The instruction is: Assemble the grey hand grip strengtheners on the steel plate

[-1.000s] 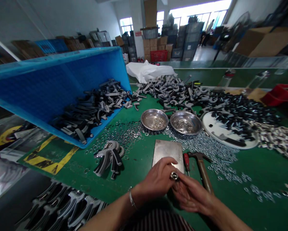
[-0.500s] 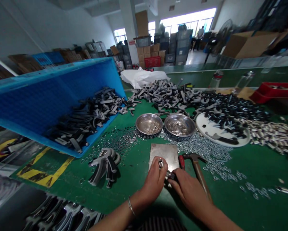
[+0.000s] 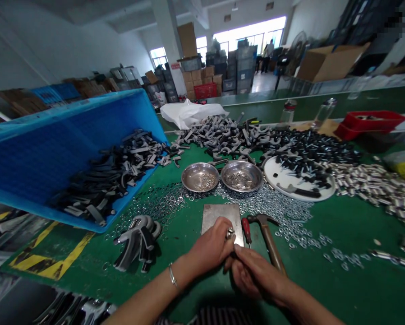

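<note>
My left hand (image 3: 211, 246) is closed around a small shiny metal cylinder (image 3: 230, 232), whose end shows between thumb and fingers. Close against it, my right hand (image 3: 251, 271) pinches at the lower end of the piece; what lies between its fingertips is mostly hidden. Both hands are over the near edge of a flat metal plate (image 3: 219, 212). Just right of the plate lie a red-handled screwdriver (image 3: 246, 228) and a claw hammer (image 3: 270, 239) with a wooden handle. A few grey and black handles (image 3: 138, 241) rest in a cluster to the left.
A blue crate (image 3: 70, 131) on its side holds many handles. Two metal bowls (image 3: 185, 185) (image 3: 225, 183) and a white plate (image 3: 273, 180) stand behind the metal plate. Loose rings (image 3: 290, 214), metal cylinders (image 3: 371, 185) and black-headed bolts (image 3: 324, 144) cover the table's right and back.
The view has swung slightly right. My right hand has turned and its fingers have curled in below the piece. The dark end visible earlier is now covered.
</note>
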Demonstrator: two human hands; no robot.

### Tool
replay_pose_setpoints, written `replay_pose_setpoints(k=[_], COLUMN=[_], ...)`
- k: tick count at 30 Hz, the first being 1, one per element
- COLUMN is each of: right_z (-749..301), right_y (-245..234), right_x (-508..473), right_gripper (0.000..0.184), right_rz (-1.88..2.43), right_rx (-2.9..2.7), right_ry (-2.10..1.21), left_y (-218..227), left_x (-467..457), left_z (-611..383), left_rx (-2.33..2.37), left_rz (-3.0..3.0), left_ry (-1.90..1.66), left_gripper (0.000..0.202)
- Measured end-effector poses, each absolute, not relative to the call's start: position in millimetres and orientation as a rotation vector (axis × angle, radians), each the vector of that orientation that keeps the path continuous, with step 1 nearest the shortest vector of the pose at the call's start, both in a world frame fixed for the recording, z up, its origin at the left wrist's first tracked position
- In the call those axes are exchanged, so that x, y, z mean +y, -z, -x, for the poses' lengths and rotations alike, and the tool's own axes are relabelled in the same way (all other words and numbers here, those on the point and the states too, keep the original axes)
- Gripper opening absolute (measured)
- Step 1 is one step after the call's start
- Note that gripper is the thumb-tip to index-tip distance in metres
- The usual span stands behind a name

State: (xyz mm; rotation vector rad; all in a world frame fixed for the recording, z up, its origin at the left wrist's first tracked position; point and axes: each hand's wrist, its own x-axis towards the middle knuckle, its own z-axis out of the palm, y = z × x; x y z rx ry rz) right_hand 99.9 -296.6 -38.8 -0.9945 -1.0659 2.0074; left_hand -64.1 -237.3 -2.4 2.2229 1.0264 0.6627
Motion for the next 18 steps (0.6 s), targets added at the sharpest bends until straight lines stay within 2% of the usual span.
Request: replay_pose_setpoints(k=[1, 6, 9, 12, 18], right_z=[-102, -129, -153, -174, -198], right_y=[39, 30, 29, 35, 57], right_x=[-294, -282, -291, -308, -330], right_gripper=[0.056, 0.035, 0.034, 0.041, 0.04], right_rz=[1.046, 1.444, 1.507, 1.597, 1.892], right_rx=[-1.18, -1.767, -1.819, -1.744, -1.667], right_ry=[-1.951, -1.209, -1.144, -1.139, -0.789], left_y=[3, 7, -7, -23, -8], left_x=[-227, -167, -131, -91, -19], left_z=[63, 57, 41, 10, -46], left_rx=[1.023, 1.005, 1.026, 1.162, 1.345], left_rz=[-2.279, -2.638, -2.772, -2.824, -2.731], left_ry=[-0.564, -0.08, -0.107, -0.136, 0.241], left_gripper=[0.014, 0.017, 0.03, 0.022, 0.016])
